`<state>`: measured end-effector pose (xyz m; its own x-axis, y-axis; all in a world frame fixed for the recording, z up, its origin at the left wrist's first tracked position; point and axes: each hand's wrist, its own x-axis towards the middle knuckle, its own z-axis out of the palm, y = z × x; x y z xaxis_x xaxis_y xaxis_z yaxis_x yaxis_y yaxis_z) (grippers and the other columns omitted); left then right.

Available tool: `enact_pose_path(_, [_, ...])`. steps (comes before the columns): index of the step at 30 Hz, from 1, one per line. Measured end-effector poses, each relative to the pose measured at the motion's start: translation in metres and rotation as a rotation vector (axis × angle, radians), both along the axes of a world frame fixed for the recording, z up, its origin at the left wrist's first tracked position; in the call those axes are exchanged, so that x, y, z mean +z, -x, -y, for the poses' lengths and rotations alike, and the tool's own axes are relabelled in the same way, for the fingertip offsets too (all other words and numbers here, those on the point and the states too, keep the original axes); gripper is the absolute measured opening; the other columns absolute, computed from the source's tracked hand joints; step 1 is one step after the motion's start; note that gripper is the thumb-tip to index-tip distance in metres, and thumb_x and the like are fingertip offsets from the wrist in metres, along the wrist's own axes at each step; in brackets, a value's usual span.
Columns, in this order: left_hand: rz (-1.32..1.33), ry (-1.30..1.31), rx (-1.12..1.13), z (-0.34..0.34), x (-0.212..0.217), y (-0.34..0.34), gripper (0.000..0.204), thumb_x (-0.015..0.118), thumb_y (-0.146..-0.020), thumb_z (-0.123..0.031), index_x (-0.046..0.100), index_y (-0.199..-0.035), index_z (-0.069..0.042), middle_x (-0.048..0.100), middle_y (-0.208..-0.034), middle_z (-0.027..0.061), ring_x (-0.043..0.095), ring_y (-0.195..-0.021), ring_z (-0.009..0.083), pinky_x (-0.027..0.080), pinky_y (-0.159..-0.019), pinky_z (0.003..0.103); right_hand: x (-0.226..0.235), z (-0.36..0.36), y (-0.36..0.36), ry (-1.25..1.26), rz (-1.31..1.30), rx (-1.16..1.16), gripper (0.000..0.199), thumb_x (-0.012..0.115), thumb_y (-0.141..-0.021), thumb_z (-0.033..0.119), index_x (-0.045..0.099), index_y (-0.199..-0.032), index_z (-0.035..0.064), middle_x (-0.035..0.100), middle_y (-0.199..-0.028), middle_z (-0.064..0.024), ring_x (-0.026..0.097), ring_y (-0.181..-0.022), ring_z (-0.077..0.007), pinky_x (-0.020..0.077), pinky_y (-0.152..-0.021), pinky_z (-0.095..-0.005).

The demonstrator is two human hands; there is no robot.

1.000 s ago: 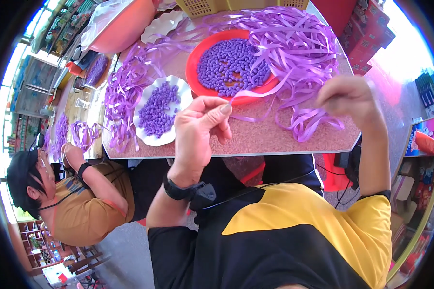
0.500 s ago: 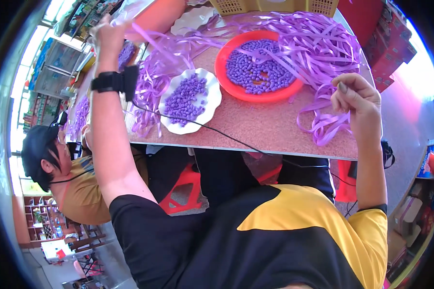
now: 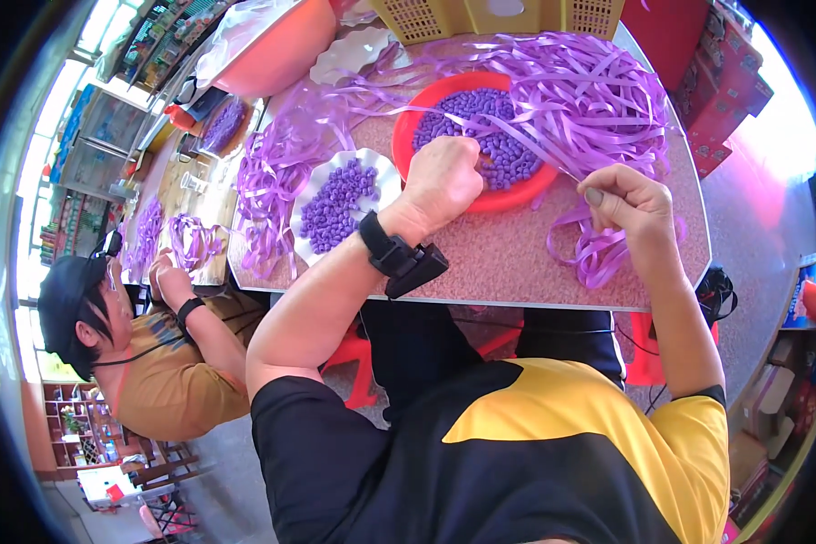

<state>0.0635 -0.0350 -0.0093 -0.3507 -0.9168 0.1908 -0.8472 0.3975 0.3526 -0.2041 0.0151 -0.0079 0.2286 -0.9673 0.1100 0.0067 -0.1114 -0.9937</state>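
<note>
My left hand (image 3: 446,177), with a black band and small device on its wrist, is closed over the near-left rim of a red plate (image 3: 402,118). What its fingers hold, if anything, is hidden. The plate is filled with small purple beads (image 3: 467,107). On the right, my right hand (image 3: 633,207) pinches the end of a purple ribbon (image 3: 553,163), thumb against forefinger. A white scalloped plate (image 3: 385,172) of similar beads stands left of the red one, partly behind my left wrist. Ribbon loops (image 3: 594,249) lie beside my right hand.
A large heap of purple ribbons (image 3: 598,91) spreads across the back right, with more ribbons (image 3: 276,172) at left. Behind are a yellow crate (image 3: 508,18), a pink basin (image 3: 276,54) and another white dish (image 3: 349,56). A co-worker (image 3: 168,354) sits at left.
My left hand has swung from the far left down to the red plate, closing. My right hand has moved slightly left and down. The co-worker's hands now show beside ribbons.
</note>
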Motion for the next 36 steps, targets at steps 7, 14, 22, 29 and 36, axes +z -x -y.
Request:
enact_pose_path(7, [-0.13, -0.025, 0.082, 0.007, 0.001, -0.003, 0.017, 0.068, -0.071, -0.012, 0.069, -0.078, 0.003, 0.065, -0.073, 0.0224, 0.067, -0.071, 0.036, 0.051, -0.07, 0.045, 0.005, -0.002, -0.001, 0.028, -0.004, 0.026, 0.007, 0.065, -0.089, 0.004, 0.069, -0.095, 0.0005, 0.058, -0.071, 0.0017, 0.048, -0.059, -0.0047, 0.0357, -0.054, -0.0203])
enact_pose_path(14, [-1.477, -0.695, 0.046, -0.023, 0.03, -0.009, 0.015, 0.064, -0.086, -0.015, 0.066, -0.09, 0.0, 0.058, -0.073, 0.0035, 0.051, -0.059, 0.0123, 0.038, -0.047, 0.023, 0.037, 0.002, -0.015, 0.103, -0.185, 0.102, 0.006, 0.065, -0.089, 0.004, 0.069, -0.094, 0.0023, 0.059, -0.072, 0.0028, 0.047, -0.059, -0.0019, 0.0348, -0.052, -0.0195])
enact_pose_path(22, [-2.0, -0.925, -0.166, -0.039, 0.005, 0.008, 0.016, 0.059, -0.091, -0.019, 0.063, -0.094, -0.004, 0.062, -0.078, 0.0039, 0.054, -0.066, 0.015, 0.041, -0.057, 0.028, 0.042, 0.016, -0.052, 0.275, -0.362, 0.095, 0.01, 0.063, -0.087, 0.002, 0.067, -0.095, -0.0023, 0.06, -0.075, 0.0002, 0.054, -0.072, -0.0052, 0.0436, -0.064, -0.0234])
enact_pose_path(29, [-2.102, -0.806, -0.093, -0.053, 0.001, 0.033, 0.016, 0.057, -0.094, -0.019, 0.063, -0.1, -0.005, 0.059, -0.08, 0.0037, 0.052, -0.071, 0.0155, 0.042, -0.059, 0.027, 0.032, 0.017, -0.054, 0.238, -0.308, 0.056, 0.007, 0.064, -0.09, 0.005, 0.068, -0.094, 0.0006, 0.059, -0.073, 0.0028, 0.052, -0.066, -0.0032, 0.0427, -0.057, -0.022])
enact_pose_path(36, [-2.028, -0.658, 0.003, -0.056, -0.006, 0.044, 0.018, 0.059, -0.093, -0.018, 0.061, -0.105, -0.005, 0.064, -0.082, 0.0058, 0.058, -0.069, 0.0153, 0.044, -0.057, 0.029, 0.025, 0.019, -0.054, 0.2, -0.272, 0.046, 0.007, 0.064, -0.091, 0.005, 0.07, -0.094, 0.0023, 0.059, -0.073, 0.0043, 0.052, -0.066, -0.0022, 0.0424, -0.057, -0.0208])
